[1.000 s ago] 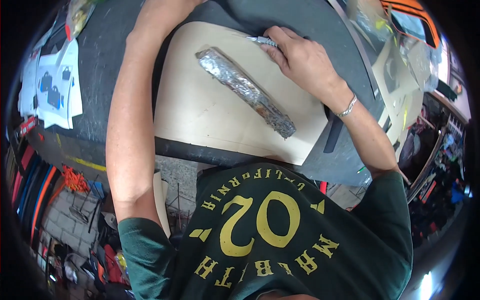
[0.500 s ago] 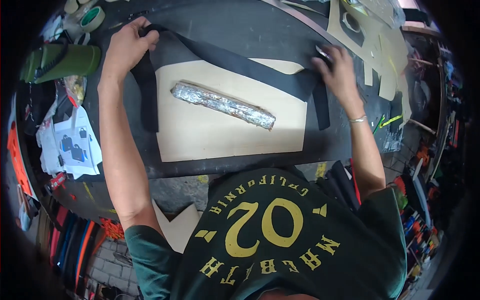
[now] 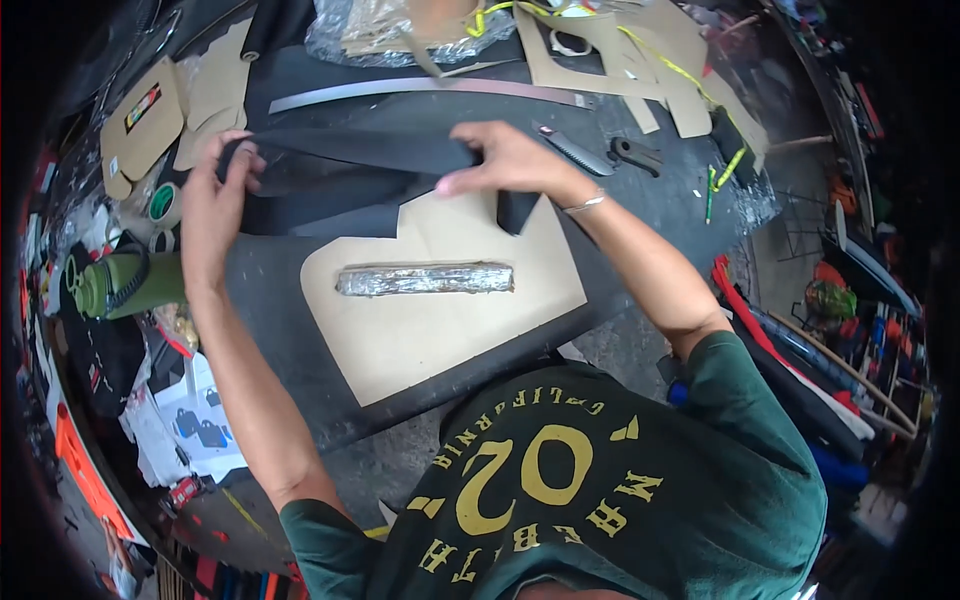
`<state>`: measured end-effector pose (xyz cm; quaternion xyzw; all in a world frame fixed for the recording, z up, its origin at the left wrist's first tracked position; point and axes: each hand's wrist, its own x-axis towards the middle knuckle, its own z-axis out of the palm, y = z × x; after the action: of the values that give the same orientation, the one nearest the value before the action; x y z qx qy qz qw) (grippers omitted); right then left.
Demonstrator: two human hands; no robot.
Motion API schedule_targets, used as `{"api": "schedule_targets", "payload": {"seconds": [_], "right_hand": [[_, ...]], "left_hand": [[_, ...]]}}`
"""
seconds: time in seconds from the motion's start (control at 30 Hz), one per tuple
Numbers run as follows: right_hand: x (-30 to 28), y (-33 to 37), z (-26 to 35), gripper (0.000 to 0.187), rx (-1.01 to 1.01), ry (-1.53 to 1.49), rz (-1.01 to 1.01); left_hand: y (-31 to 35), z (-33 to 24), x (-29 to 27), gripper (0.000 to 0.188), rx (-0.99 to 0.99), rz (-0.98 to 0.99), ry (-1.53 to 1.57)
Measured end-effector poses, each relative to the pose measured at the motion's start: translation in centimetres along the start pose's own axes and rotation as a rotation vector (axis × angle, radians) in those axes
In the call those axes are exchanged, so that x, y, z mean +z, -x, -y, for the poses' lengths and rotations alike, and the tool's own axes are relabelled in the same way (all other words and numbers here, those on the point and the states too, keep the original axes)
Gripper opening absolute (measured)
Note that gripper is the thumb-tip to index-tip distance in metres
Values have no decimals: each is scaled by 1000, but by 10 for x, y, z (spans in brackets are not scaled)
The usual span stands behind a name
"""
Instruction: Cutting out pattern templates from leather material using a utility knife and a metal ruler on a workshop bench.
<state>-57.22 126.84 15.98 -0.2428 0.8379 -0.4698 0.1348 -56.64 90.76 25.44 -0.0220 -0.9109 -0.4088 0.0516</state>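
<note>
A long black fabric strip (image 3: 370,150) is looped between my two hands above the table, and its loose parts hang below. My left hand (image 3: 222,185) grips the strip's left end, fingers curled round it. My right hand (image 3: 500,160) pinches the strip farther right between thumb and fingers. Beneath them lies a beige cardboard pattern (image 3: 440,340), partly covered by the strip along its far side. A bar-shaped bundle wrapped in silvery foil (image 3: 425,279) rests on the cardboard. Past my right hand lie a cutter (image 3: 575,148) and a dark, compact tool (image 3: 635,155).
A metal ruler (image 3: 430,95) spans the far side of the dark table (image 3: 330,410). Cardboard patterns (image 3: 690,95) and a plastic-wrapped bundle (image 3: 400,30) lie beyond. At left stand a green flask (image 3: 135,282) and a tape roll (image 3: 163,202), near printed sheets (image 3: 200,415).
My right hand has let go of a small tool, moved left and taken hold of the strip. The strip is now gathered into a loop. The view has shifted.
</note>
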Motion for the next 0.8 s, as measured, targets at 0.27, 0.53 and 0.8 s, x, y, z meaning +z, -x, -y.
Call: {"api": "schedule_targets", "payload": {"seconds": [0.27, 0.53, 0.8], "right_hand": [[-102, 82, 132, 28, -72, -902, -287], [-89, 116, 131, 22, 62, -550, -401], [-80, 138, 55, 10, 73, -360, -683]], "left_hand": [[53, -42, 141, 34, -25, 267, 479], [111, -145, 237, 22, -197, 481, 952], [151, -184, 281, 85, -295, 338, 1300]]}}
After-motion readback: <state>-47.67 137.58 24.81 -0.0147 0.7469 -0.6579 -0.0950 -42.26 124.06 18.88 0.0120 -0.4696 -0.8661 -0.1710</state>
